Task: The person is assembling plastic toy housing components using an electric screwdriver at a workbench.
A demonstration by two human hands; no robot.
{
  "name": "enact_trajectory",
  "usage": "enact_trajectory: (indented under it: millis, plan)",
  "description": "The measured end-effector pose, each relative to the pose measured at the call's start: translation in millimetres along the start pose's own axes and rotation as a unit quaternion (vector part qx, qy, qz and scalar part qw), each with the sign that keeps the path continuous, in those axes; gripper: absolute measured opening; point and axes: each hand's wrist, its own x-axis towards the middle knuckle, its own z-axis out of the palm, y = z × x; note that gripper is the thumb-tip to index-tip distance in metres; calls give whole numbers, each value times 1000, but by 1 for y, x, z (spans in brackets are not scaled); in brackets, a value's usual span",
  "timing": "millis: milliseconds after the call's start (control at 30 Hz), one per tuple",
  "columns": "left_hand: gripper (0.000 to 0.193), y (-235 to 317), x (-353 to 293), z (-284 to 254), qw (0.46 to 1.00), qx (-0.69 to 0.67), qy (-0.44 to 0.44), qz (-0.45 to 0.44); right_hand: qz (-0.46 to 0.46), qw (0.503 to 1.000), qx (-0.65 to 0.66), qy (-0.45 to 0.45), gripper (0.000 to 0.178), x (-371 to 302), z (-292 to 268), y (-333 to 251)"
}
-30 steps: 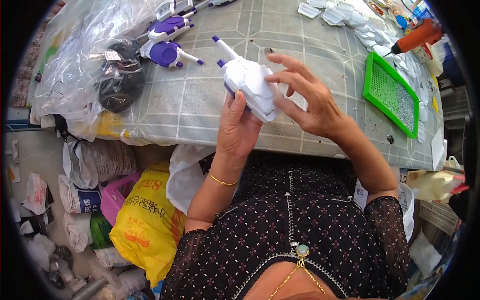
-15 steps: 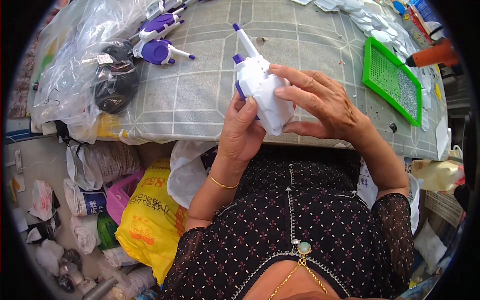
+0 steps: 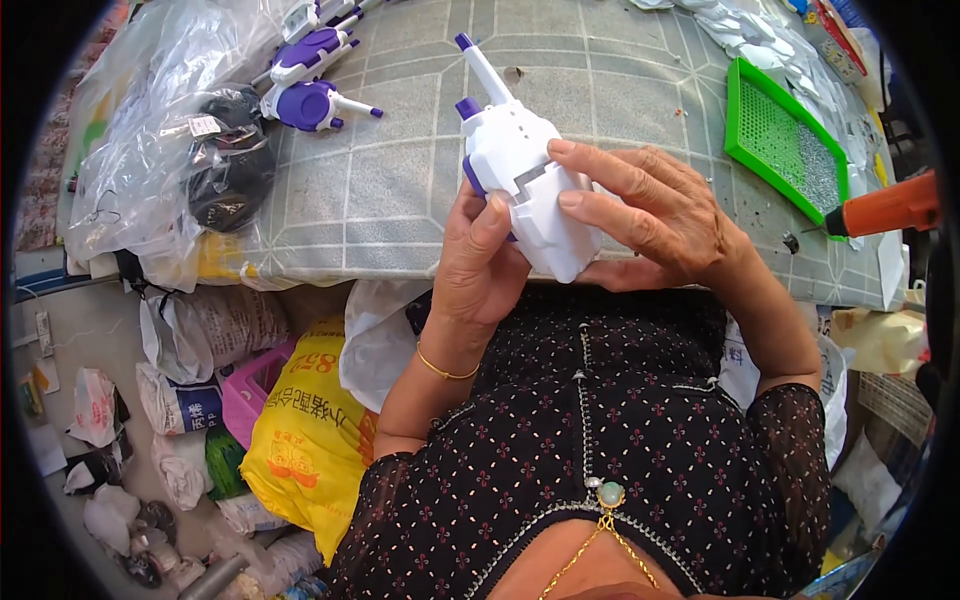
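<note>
White cover has slid nearer, opening a dark gap in the white-and-purple device, held above the near side of the table. Left hand clamps the device; right hand touches the cover — whether it grips, I cannot tell. Light, even pressure should keep it straight.

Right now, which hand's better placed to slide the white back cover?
Probably the right hand: its middle fingertip lies on the white back cover, below the visible gap. The left hand looks occupied, holding the white-and-purple handset from its left side.
</note>
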Motion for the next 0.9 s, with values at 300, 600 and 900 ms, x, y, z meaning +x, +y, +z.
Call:
enact_trajectory:
  millis: [300, 600, 900]
  plan:
    - [83, -5, 2, -4, 1000, 12, 1, -6, 5, 998, -56, -22, 58, -3, 0, -6]
    - [99, -5, 3, -6, 999, 30, -40, 14, 32, 999, -30, 25, 59, -6, 14, -12]
    - [99, -8, 4, -7, 998, -3, -58, -38, 70, 993, 66, 66, 80, -5, 10, -13]
